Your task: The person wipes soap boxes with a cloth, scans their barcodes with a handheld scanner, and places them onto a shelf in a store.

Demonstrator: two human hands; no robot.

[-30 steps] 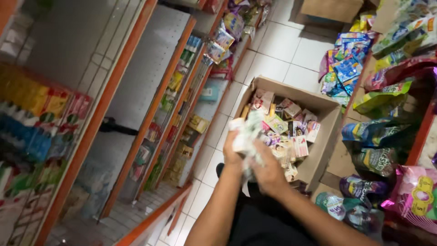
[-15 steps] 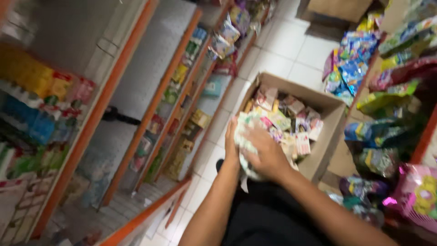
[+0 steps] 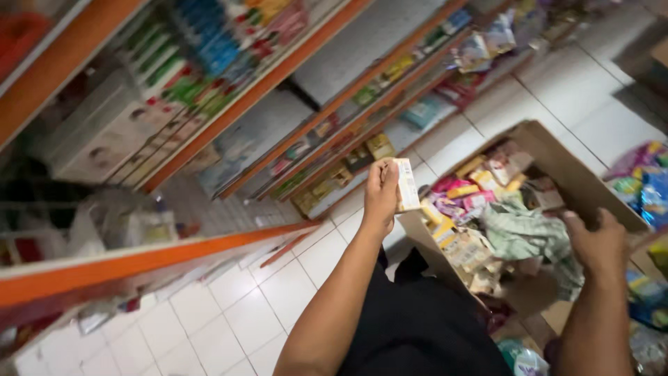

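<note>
Mid-frame, left hand [image 3: 381, 195] clasping a small pale box [image 3: 406, 184], lifted toward orange-edged shelves [image 3: 292, 66]; right hand [image 3: 597, 240] gripping cardboard carton [image 3: 557, 150] rim at right; shelving step, needing a free slot

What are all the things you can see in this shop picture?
small white rectangular carton: one, white, held up in the left hand.
open brown cardboard box: one, brown, on the floor at right.
small colourful packets: many, pink, yellow and white, inside the box.
crumpled pale green plastic wrap: one, pale green, on top of the packets.
orange-edged metal shelves: several tiers, orange and grey, at left, stocked with blurred goods.
white floor tiles: many, white, below.
bagged goods: several, blue and green, far right.
left hand: gripping the carton.
right hand: over the box's right side.
</note>
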